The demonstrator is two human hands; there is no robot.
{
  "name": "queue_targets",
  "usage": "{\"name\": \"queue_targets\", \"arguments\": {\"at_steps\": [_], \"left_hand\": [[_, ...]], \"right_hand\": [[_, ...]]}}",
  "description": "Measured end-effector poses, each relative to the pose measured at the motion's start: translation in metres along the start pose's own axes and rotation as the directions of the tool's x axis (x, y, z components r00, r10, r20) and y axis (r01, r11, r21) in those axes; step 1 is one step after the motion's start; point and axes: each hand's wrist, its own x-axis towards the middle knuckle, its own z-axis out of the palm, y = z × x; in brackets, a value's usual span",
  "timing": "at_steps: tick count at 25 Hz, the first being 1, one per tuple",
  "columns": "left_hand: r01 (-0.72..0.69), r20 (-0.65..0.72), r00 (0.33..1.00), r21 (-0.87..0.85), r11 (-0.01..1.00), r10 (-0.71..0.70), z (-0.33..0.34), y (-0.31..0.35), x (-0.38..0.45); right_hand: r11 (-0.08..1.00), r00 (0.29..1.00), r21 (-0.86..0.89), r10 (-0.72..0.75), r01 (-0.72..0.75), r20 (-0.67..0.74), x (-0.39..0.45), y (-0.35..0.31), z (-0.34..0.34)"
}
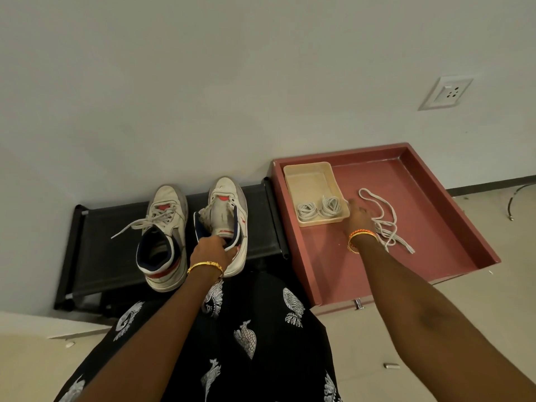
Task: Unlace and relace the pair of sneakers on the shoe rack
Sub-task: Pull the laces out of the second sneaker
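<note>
On the black rack (116,227) against the wall, two white sneakers are stood side by side. The left sneaker (162,236) is seen laced, its ends trailing loose; the right sneaker (229,221) is stripped of its lace and is gripped at the collar by the left hand (210,250). The right hand (359,216) is reached into the red tray (435,181) beside the rack, at the loose lace (383,224); whether the lace is pinched cannot be told. That lace is judged light, limp and prone to tangling, so it is best taken near a tip. The sneaker is judged stiff enough to be steadied at the heel. A beige bin (307,181) inside the tray holds two coiled laces (319,208).
</note>
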Motion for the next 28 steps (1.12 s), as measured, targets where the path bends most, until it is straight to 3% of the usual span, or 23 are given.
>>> {"name": "queue_targets", "arguments": {"at_steps": [3,6,8,10,13,15,17,19,21,22,24,28], "left_hand": [[0.01,-0.016,1.0,-0.026,1.0,-0.01,0.004,0.001,0.0],[0.009,-0.048,0.999,-0.033,0.999,-0.011,0.006,0.002,-0.002],[-0.039,-0.037,0.999,-0.063,0.997,0.036,0.004,0.003,-0.005],[-0.164,-0.057,0.986,-0.157,0.974,0.157,-0.001,0.003,-0.013],[-0.315,-0.302,0.922,-0.216,0.924,0.243,-0.021,-0.009,-0.028],[-0.303,-0.563,0.812,-0.183,0.935,0.153,-0.041,-0.031,-0.035],[-0.126,-0.659,0.749,-0.247,0.961,-0.071,-0.061,-0.063,-0.04],[0.147,-0.465,0.825,-0.372,0.916,-0.321,-0.07,-0.099,-0.031],[0.306,-0.149,0.901,-0.447,0.84,-0.408,-0.077,-0.128,-0.016],[0.315,-0.027,0.925,-0.499,0.807,-0.378,-0.079,-0.138,-0.007],[0.276,0.085,0.957,-0.57,0.774,-0.279,-0.082,-0.146,0.006],[0.18,0.08,0.981,-0.706,0.685,-0.175,-0.077,-0.147,0.027]], "right_hand": [[0.997,0.973,0.041,0.073,-0.066,-0.22,-0.005,0.015,-0.007],[0.978,0.957,-0.045,0.188,-0.203,-0.219,-0.013,0.025,-0.014],[0.96,0.932,0.08,0.281,-0.27,-0.23,-0.029,0.006,-0.019],[0.957,0.916,0.254,0.221,-0.138,-0.336,-0.053,-0.033,-0.019],[0.835,0.894,0.505,0.037,0.217,-0.446,-0.102,-0.11,-0.003],[0.772,0.945,0.589,-0.045,0.239,-0.325,-0.122,-0.158,0.015],[0.778,0.984,0.608,-0.07,0.157,-0.164,-0.133,-0.195,0.032],[0.771,0.98,0.612,-0.077,0.174,-0.182,-0.138,-0.224,0.044],[0.716,0.956,0.639,-0.15,0.28,-0.251,-0.146,-0.253,0.054],[0.683,0.946,0.655,-0.225,0.324,-0.233,-0.15,-0.27,0.062],[0.656,0.909,0.66,-0.404,0.367,-0.103,-0.155,-0.301,0.079],[0.714,0.811,0.566,-0.57,0.413,0.128,-0.146,-0.337,0.107]]}}
